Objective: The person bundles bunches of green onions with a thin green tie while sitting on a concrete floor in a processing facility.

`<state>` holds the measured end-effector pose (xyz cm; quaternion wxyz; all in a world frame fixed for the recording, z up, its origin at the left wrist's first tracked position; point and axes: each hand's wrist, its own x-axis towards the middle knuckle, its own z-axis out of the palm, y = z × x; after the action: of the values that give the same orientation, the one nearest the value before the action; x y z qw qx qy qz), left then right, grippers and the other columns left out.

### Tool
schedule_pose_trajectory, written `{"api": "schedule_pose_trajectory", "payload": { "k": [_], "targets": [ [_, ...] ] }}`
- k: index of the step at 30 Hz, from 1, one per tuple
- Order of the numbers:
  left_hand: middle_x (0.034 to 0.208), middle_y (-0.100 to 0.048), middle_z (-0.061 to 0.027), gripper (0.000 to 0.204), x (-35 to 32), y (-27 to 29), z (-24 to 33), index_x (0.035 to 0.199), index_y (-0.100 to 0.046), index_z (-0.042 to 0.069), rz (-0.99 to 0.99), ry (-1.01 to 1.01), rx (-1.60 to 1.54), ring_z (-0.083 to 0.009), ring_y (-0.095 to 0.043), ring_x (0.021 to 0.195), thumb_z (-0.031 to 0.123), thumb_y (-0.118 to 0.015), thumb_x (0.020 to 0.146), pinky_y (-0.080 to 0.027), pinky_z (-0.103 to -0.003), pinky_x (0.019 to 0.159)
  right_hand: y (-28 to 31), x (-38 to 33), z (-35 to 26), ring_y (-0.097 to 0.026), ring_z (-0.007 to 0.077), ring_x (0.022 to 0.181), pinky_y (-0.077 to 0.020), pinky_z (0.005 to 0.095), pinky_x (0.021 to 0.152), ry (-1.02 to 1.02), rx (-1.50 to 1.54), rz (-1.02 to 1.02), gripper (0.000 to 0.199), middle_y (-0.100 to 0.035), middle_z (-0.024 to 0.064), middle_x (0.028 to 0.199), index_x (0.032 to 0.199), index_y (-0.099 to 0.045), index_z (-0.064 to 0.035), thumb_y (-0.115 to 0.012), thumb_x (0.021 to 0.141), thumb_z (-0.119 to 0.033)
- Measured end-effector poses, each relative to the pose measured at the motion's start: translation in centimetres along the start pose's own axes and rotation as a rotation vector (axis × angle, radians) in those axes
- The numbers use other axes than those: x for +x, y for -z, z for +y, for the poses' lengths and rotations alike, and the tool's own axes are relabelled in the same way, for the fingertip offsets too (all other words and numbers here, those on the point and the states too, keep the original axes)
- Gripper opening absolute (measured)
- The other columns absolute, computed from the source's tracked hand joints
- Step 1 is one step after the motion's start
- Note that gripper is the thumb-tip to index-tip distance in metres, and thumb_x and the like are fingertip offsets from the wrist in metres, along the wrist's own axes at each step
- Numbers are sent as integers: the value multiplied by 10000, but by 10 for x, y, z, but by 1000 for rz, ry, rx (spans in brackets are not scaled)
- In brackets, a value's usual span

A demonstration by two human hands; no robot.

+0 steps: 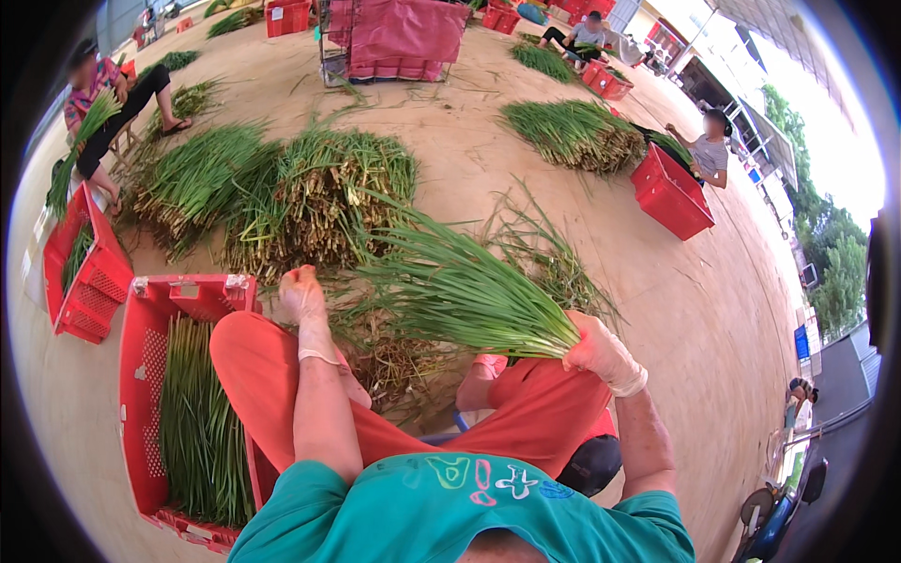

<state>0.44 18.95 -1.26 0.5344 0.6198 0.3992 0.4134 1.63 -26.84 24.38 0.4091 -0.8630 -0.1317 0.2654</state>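
Note:
My right hand (601,355), in a thin pale glove, grips a bunch of chives (479,291) at its pale stem ends, over my right knee. The long green leaves fan out to the upper left. Above my left knee my left hand (302,296), gloved too, is closed with the fingers drawn together; whether anything small is in them I cannot make out. It is close to a large heap of chives (328,192), whose brownish stem ends face me. Loose trimmed leaves and straw-coloured scraps (399,361) lie on the ground between my legs.
A red crate (136,403) with chives laid lengthwise stands at my left. Another heap (202,183) lies at the far left and one (577,136) at the far right. People sit beside red crates (671,195) on both sides. A cart with a red cover (399,42) stands ahead.

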Motion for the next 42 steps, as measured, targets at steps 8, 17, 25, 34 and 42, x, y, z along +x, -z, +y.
{"api": "schedule_pose_trajectory", "payload": {
  "k": [8, 17, 25, 34, 42],
  "targets": [
    [895, -714, -142, 205, -126, -57, 95, 903, -727, 61, -784, -277, 233, -306, -669, 815, 263, -721, 869, -537, -396, 759, -18, 5, 1, -514, 66, 685, -436, 245, 591, 88, -139, -50, 443, -599, -20, 773, 1063, -633, 5, -638, 622, 44],
    [930, -650, -224, 282, 17, -4, -57, 1073, -613, -51, 74, 133, 159, -336, -623, 819, 143, -660, 874, -518, -441, 777, -2, 19, -9, -560, 75, 604, -430, 245, 514, 42, 129, -102, 383, -622, 5, 713, 1027, -643, 1, -647, 652, 78],
    [947, -682, -161, 214, -120, -25, 112, 998, -698, 7, -566, -267, 175, -251, -663, 820, 181, -702, 874, -545, -377, 745, -7, 46, -27, -566, 108, 536, -420, 257, 458, 120, 314, 79, 316, -621, 59, 681, 931, -624, 36, -664, 622, 89],
    [894, -686, -193, 223, -166, -75, 142, 932, -686, 12, -802, -442, 21, -353, -657, 813, 187, -714, 797, -519, -398, 741, -79, 78, -14, -577, 123, 606, -472, 267, 532, 102, 530, 45, 391, -634, 51, 766, 969, -632, 34, -690, 589, 106],
    [832, -674, -211, 166, -135, -55, 100, 789, -650, 14, -794, -316, 130, -352, -668, 798, 176, -681, 811, -525, -413, 706, -106, 93, 7, -597, 136, 623, -502, 271, 565, 44, 543, -12, 365, -625, 51, 744, 953, -617, 49, -705, 602, 98]
  ]
}}
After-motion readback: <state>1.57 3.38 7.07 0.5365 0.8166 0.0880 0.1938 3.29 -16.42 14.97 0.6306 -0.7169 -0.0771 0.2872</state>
